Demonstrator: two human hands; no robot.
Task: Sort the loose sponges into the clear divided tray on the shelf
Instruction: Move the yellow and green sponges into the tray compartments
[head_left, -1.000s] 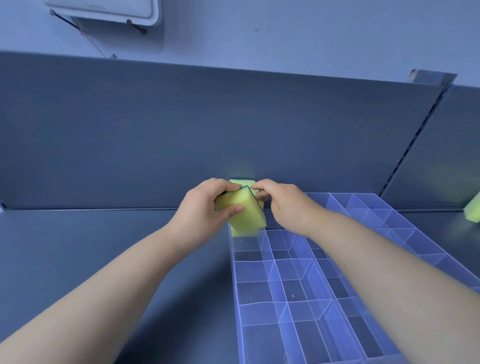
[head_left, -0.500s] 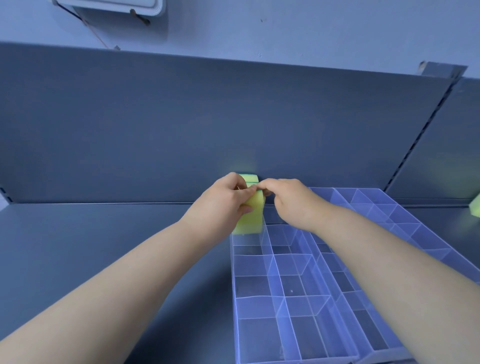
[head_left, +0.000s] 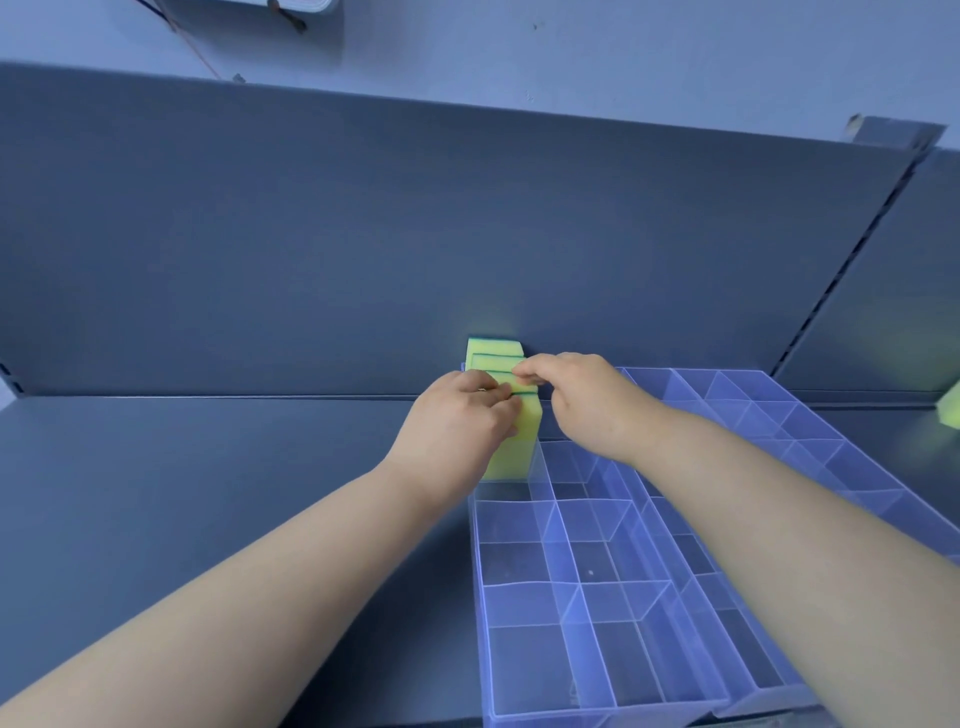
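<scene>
Head view is showing both of your bare arms reaching out to the far left corner of the clear divided tray (head_left: 480, 571), which is sitting on the dark shelf (head_left: 208, 493) with its far end near the back panel (head_left: 415, 234). A row of sponges (head_left: 493, 353), yellow with thin green scouring layers, is standing on edge in that far left compartment, packed face to face and rising above the tray wall. Your left hand (head_left: 462, 415) is curling around the front sponge (head_left: 511, 447), with the fingers lying over its top left edge and the palm covering its left side, so you are gripping it. Your right hand (head_left: 587, 400) is coming in from the right, its fingertips (head_left: 524, 375) bunching together and touching the top edges of the sponges just behind the front one; whether they are pinching a sponge or only pressing on it is not something you can tell from this angle. The other compartments in sight are showing only clear plastic dividers. One loose sponge (head_left: 950, 410) is lying on the shelf at the right edge, well apart from the tray's filled corner.
</scene>
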